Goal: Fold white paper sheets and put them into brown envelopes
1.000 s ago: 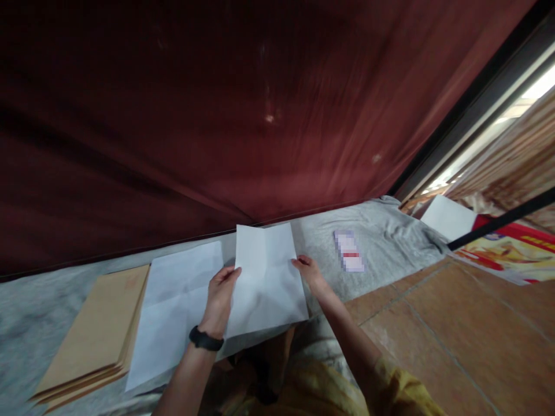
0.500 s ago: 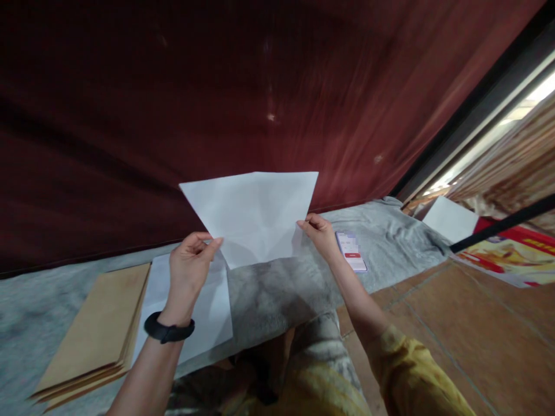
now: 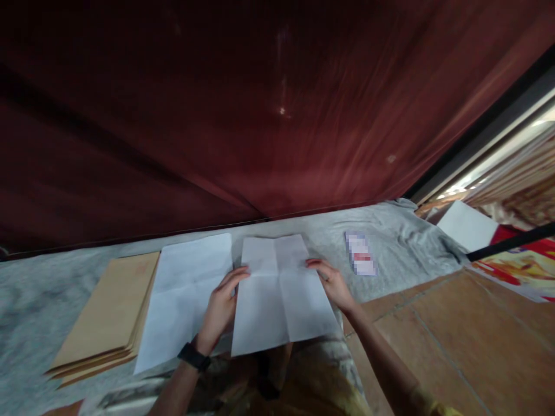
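Note:
A creased white sheet of paper (image 3: 280,294) lies flat on the grey cloth (image 3: 390,242) in front of me. My left hand (image 3: 222,306), with a black wristband, rests on the sheet's left edge, fingers stretched out. My right hand (image 3: 333,281) lies on its right edge, fingers also extended. A second white sheet (image 3: 182,294) lies just to the left, partly under my left hand. A stack of brown envelopes (image 3: 108,315) sits further left.
A phone (image 3: 361,254) lies on the cloth to the right of the sheet. A dark red curtain (image 3: 260,115) hangs behind. Tiled floor (image 3: 468,335) spreads at right, with another white sheet (image 3: 466,225) and a colourful printed poster (image 3: 520,260) beyond.
The sheet was lifted up in both hands half a second ago; now it lies flat on the cloth again, with both hands resting on its edges.

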### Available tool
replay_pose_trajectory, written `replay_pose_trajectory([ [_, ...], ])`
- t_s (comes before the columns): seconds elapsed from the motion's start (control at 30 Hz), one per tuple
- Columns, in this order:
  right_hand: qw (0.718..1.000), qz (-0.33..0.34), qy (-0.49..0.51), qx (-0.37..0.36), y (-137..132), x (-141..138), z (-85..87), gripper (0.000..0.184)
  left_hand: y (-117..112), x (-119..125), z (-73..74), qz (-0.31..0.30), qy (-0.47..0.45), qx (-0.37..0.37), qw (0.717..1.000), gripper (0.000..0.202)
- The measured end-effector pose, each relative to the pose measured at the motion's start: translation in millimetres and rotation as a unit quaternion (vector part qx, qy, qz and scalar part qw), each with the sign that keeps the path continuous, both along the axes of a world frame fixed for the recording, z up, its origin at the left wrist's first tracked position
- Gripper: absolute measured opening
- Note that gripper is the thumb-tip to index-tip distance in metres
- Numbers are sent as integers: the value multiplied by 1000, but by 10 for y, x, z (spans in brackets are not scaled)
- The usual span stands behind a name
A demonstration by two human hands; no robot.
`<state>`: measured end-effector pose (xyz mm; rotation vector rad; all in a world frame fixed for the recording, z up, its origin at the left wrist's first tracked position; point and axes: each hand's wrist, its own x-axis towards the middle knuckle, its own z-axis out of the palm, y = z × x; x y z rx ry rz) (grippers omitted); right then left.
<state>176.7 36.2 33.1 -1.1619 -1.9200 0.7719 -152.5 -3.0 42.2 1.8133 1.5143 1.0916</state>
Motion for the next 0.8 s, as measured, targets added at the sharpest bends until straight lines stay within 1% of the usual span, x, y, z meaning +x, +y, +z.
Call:
replay_pose_trajectory([
  [0.1, 996, 13, -84, 33, -178, 95, -283, 31, -173, 14, -222, -49, 107, 0, 993, 41],
  [0.17, 990, 30, -121, 62, -272, 143, -400, 35, -265, 31, -317, -65, 175, 16, 982, 50],
  [0.23, 985, 38, -150, 79, -343, 174, -463, 41, -339, 48, -369, -68, 225, 29, 972, 55],
  [0.37, 978, 30, -186, 91, -438, 194, -491, 51, -441, 53, -378, -70, 271, 38, 959, 63],
  [0.53, 974, 49, -198, 99, -499, 212, -503, 58, -491, 4, -372, -120, 276, 34, 953, 71],
  [0.7, 975, 45, -195, 99, -508, 233, -536, 51, -466, -44, -433, -123, 257, 17, 959, 63],
  [0.8, 973, 47, -201, 103, -506, 222, -517, 54, -427, -51, -447, -115, 244, 8, 963, 58],
])
